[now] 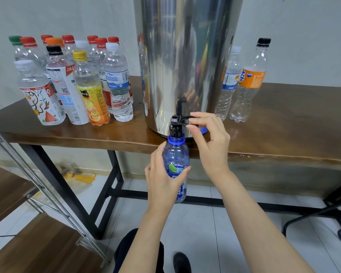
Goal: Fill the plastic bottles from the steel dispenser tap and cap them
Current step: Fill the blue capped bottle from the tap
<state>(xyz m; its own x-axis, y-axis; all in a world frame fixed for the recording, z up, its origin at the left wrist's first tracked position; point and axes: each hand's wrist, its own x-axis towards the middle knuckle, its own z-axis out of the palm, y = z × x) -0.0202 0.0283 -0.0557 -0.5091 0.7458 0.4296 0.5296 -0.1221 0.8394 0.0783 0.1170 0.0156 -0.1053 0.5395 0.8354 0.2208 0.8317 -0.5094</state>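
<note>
A tall steel dispenser point(185, 56) stands on the brown table point(283, 123), its black tap point(176, 127) hanging over the front edge. My left hand point(161, 180) grips a blue uncapped plastic bottle point(176, 154), holding its open mouth up around the tap spout. My right hand point(209, 136) pinches the black tap lever point(186, 118) between thumb and forefinger. A blue cap point(203, 131) lies on the table behind my right hand, partly hidden.
Several capped bottles point(73, 81) crowd the table left of the dispenser. Two capped bottles, one clear point(227, 83) and one with an orange label point(250, 81), stand to its right. A metal rack with wooden shelves point(28, 223) stands at lower left.
</note>
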